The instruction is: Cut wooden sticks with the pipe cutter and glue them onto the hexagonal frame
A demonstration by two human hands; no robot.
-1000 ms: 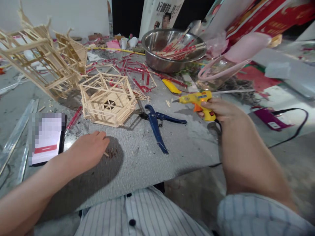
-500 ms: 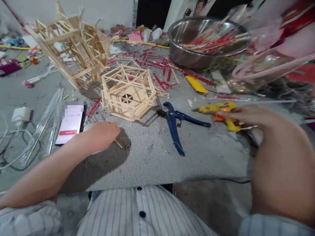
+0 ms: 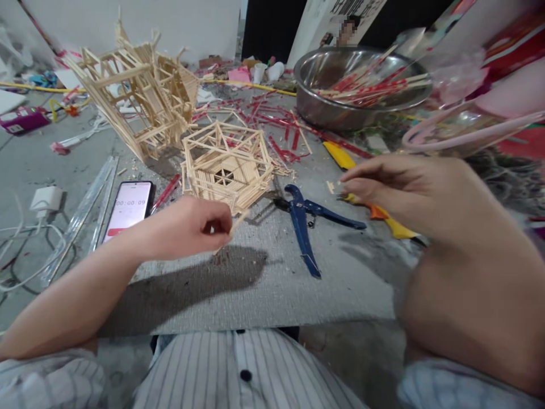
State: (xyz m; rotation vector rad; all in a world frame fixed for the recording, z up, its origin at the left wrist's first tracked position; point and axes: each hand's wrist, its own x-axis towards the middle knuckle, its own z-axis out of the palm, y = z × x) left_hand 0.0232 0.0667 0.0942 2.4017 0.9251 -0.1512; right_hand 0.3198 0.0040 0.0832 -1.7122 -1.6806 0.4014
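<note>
We pinched a thin stick (image 3: 239, 221) in our left hand (image 3: 193, 227), near the six-sided wooden frame (image 3: 247, 174). Our right hand (image 3: 415, 190) hung over the glue gun (image 3: 399, 229), fingers slightly parted.

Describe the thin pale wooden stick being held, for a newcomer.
Find the hexagonal pale wooden lattice on the grey table. On its near side is the bare left hand. The stick slants out of its pinch, handheld rather than built into the lattice.

Phone (image 3: 129, 209) left of stick frame (image 3: 243, 170), cutters (image 3: 300, 220) between frame and glue gun (image 3: 394, 226), bowl (image 3: 327, 111) behind
</note>
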